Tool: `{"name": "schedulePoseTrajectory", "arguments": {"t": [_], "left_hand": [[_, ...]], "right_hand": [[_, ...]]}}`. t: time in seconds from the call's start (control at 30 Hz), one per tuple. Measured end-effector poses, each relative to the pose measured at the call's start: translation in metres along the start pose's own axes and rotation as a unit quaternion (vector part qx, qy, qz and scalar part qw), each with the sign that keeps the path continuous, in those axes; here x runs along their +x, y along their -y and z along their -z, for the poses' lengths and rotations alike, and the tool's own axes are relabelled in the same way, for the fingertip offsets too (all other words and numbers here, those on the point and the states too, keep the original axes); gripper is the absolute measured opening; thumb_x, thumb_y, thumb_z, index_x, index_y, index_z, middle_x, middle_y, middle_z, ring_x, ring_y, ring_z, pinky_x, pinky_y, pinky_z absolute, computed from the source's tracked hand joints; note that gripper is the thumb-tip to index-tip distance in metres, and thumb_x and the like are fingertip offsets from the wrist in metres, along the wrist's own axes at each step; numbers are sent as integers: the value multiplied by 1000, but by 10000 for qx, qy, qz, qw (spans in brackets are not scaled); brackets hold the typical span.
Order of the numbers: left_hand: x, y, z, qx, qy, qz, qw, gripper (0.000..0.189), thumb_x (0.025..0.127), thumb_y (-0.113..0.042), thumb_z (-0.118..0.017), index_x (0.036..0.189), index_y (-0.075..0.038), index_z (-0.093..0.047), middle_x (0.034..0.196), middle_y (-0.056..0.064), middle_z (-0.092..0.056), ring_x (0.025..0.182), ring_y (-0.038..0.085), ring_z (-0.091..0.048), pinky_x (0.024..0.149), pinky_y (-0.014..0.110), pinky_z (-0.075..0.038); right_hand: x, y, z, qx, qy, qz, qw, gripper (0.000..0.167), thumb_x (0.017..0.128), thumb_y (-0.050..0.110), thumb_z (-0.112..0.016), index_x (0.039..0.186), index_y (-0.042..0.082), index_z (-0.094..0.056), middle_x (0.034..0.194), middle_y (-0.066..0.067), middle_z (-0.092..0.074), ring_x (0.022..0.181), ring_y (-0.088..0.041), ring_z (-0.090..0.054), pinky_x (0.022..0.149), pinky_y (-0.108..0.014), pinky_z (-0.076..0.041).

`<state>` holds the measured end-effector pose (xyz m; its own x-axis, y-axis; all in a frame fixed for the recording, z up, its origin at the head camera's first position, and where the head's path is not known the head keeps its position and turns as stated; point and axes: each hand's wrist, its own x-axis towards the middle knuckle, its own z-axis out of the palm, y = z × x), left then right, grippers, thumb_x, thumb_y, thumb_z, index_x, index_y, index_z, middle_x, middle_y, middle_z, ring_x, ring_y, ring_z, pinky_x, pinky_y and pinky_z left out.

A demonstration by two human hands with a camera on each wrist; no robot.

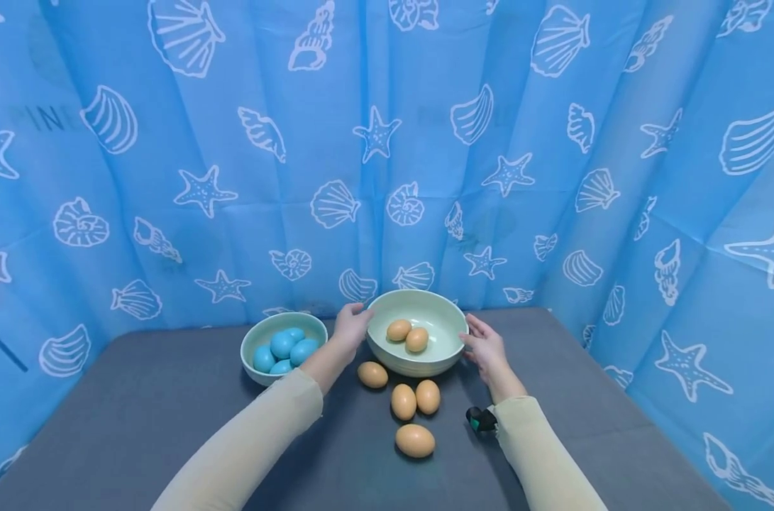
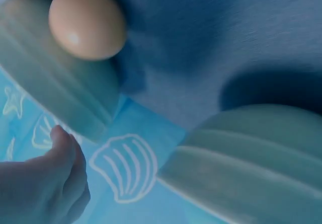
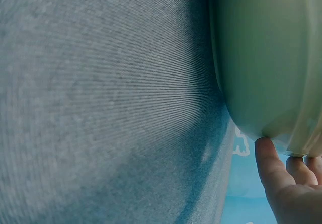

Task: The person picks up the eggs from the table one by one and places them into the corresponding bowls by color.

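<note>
A pale green bowl (image 1: 418,367) stands between the two hands, with two brown eggs (image 1: 416,339) in it. At its left rim is my left hand (image 1: 350,328); in the left wrist view its fingertips lie close to the rim, and I cannot make out firm contact. My right hand (image 1: 487,353) holds the opposite side, thumb over the rim and fingertips (image 3: 265,146) against the outer wall. Several brown eggs (image 1: 415,441) lie on the table in front of the bowl, one (image 2: 88,22) beside its wall.
Left of the left hand stands a smaller green bowl (image 1: 255,372) with several blue eggs (image 1: 283,344). A dark grey cloth covers the table (image 1: 169,419). Behind it hangs a blue curtain (image 1: 425,177) with white shell prints. A small black device (image 1: 481,419) sits at the right wrist.
</note>
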<state>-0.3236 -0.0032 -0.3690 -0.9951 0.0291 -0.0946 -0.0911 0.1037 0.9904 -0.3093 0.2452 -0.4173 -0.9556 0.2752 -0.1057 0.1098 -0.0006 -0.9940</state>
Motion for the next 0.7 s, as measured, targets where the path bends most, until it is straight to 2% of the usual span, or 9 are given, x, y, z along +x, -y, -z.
{"name": "schedulePoseTrajectory", "arguments": {"t": [0.13,0.27,0.37,0.57,0.7], "left_hand": [[-11,12,5,373,70,-171,9991,48,101,-19,-50,141,6,-40,140,26,-44,127,39,-45,101,49,-42],[-19,30,7,689,189,-218,9972,50,96,-13,-60,139,6,-43,135,28,-47,123,40,-48,95,49,-46],[-22,42,9,928,351,-218,9948,58,90,-8,-68,140,6,-42,137,30,-46,126,43,-46,96,50,-46],[-25,59,15,1282,836,-74,9882,73,85,-8,-75,145,5,-36,144,31,-39,131,45,-39,100,53,-42],[-28,68,17,1427,976,69,9849,78,82,-7,-78,145,8,-35,146,30,-37,133,44,-38,103,53,-40]], "right_hand": [[0,0,-1,44,-26,18,10000,55,101,1,-47,153,7,-30,156,-13,-28,142,-28,-30,106,-51,-38],[0,0,-1,30,-7,-11,10000,55,101,1,-47,153,7,-30,157,-13,-27,142,-28,-29,105,-51,-38],[-1,0,-1,-2,11,-15,10000,55,101,2,-47,153,8,-30,157,-12,-26,142,-27,-29,105,-50,-38],[-2,0,-1,-97,47,36,9999,55,101,3,-48,153,8,-29,157,-12,-26,142,-28,-29,105,-51,-39],[-3,0,0,-145,56,45,9999,54,102,4,-47,153,8,-29,157,-12,-26,142,-28,-29,104,-51,-39]]}}
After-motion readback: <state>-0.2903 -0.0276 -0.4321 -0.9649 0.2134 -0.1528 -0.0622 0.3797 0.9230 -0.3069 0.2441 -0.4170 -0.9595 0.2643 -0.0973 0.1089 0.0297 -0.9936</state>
